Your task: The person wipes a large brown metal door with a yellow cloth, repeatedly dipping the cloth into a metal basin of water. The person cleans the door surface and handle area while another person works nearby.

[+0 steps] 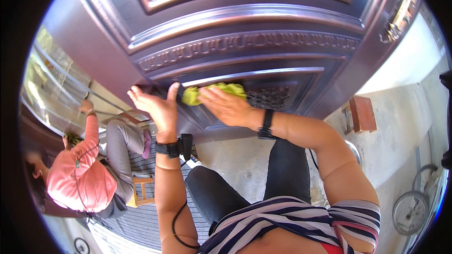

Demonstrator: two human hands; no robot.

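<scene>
A dark, glossy panelled door [247, 17] with raised mouldings fills the view before me. My right hand [226, 107] lies flat, fingers stretched to the left, pressing a yellow-green cloth [227, 88] against the lower panel. The cloth is bunched up and reaches past my fingertips on the left. Just left of it, my left hand [157, 107] is raised at the door's lower left part, thumb apart from the fingers and nothing in it. Whether its palm touches the door cannot be told. Both wrists wear black straps. A patterned relief [272, 95] shows right of the cloth.
At the left, a person in a pink top [83, 180] sits on a wooden stool [143, 190] near a glass panel, holding something greenish. A striped mat [141, 225] covers the floor there. A red-brown block [363, 114] stands right of the door; a wheel [410, 213] shows farther right.
</scene>
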